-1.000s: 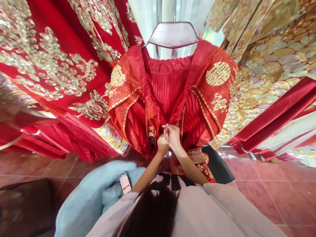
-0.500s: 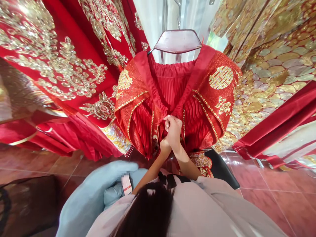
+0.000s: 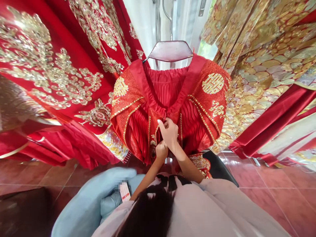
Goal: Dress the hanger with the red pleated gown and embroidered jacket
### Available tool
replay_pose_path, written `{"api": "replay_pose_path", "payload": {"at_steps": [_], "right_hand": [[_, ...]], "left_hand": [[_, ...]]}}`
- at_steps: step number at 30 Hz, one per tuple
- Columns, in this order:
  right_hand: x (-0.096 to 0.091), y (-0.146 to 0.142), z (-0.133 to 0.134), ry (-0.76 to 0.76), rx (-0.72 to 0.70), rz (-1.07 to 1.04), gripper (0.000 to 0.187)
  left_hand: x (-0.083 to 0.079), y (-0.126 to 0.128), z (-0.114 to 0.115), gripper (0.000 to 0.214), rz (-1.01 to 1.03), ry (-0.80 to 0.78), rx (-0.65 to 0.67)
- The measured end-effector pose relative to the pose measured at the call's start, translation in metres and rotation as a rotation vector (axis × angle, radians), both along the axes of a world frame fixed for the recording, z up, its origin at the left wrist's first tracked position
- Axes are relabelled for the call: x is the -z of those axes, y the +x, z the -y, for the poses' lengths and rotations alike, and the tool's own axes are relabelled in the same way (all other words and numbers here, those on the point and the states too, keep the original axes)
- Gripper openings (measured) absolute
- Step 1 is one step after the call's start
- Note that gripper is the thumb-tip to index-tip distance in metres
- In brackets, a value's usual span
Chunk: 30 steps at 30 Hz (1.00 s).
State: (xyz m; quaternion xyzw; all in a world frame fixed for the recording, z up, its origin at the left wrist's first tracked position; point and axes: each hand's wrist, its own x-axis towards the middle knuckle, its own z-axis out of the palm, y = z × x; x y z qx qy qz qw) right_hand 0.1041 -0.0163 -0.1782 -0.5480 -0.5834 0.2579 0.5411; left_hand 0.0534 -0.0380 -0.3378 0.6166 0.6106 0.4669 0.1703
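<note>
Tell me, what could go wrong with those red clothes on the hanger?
The right hand is at the front of the gathered red waistband, with the left hand just below; a hard tug might pull the waistband off its hanger. Gold dotted trim runs close beside the right hand, so a finger might snag it.

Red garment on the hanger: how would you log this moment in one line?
red garment: on hanger | left hand: closed, contents unseen | right hand: curled at garment's gathered front, grip unclear
</note>
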Motion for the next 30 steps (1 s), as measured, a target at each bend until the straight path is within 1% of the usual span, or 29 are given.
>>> {"api": "replay_pose_path", "payload": {"at_steps": [4,6,7,10,12,14,16,18,19,21,22,23,24,25,27,28,30], "right_hand": [[0.003,0.010,0.000,0.083,-0.033,0.041,0.026],[0.012,0.020,0.007,0.086,-0.061,0.093,0.029],[0.020,0.025,0.013,0.069,-0.088,0.127,0.030],[0.046,0.033,0.029,-0.004,-0.191,0.179,0.027],[0.061,0.030,0.039,-0.036,-0.252,0.153,0.026],[0.066,0.026,0.046,-0.053,-0.282,0.135,0.026],[0.061,0.026,0.050,-0.072,-0.333,0.152,0.030],[0.047,0.034,0.048,-0.085,-0.375,0.101,0.033],[0.037,0.040,0.044,-0.071,-0.358,0.030,0.033],[0.017,0.050,0.032,0.000,-0.248,-0.120,0.030],[0.008,0.054,0.024,0.041,-0.180,-0.158,0.029],[0.002,0.055,0.014,0.072,-0.137,-0.158,0.030],[-0.003,0.055,0.005,0.089,-0.131,-0.131,0.031],[-0.004,0.052,-0.003,0.093,-0.161,-0.093,0.030],[0.001,0.046,-0.014,0.089,-0.240,-0.017,0.026],[0.006,0.042,-0.015,0.086,-0.272,0.013,0.030],[0.020,0.039,-0.007,0.061,-0.298,0.024,0.040]], "left_hand": [[-0.008,-0.005,0.010,0.021,-0.029,-0.056,-0.004],[-0.017,-0.012,0.013,0.022,-0.026,-0.067,0.012],[-0.024,-0.017,0.013,0.022,-0.026,-0.067,0.018],[-0.056,-0.029,0.013,0.021,0.053,0.003,0.009],[-0.081,-0.032,0.013,0.027,0.207,0.067,0.043],[-0.103,-0.031,0.013,0.033,0.379,0.071,0.156],[-0.117,-0.027,0.014,0.038,0.498,0.050,0.248],[-0.122,-0.025,0.015,0.043,0.577,0.061,0.250],[-0.123,-0.026,0.017,0.044,0.608,0.069,0.227],[-0.122,-0.028,0.019,0.046,0.646,0.071,0.189],[-0.121,-0.030,0.021,0.046,0.649,0.064,0.180],[-0.121,-0.032,0.023,0.045,0.650,0.058,0.174],[-0.120,-0.033,0.025,0.045,0.655,0.054,0.171],[-0.119,-0.034,0.026,0.046,0.668,0.050,0.172],[-0.116,-0.036,0.030,0.046,0.705,0.028,0.179],[-0.115,-0.036,0.032,0.046,0.721,0.016,0.180],[-0.112,-0.035,0.035,0.047,0.742,-0.009,0.173]]}}
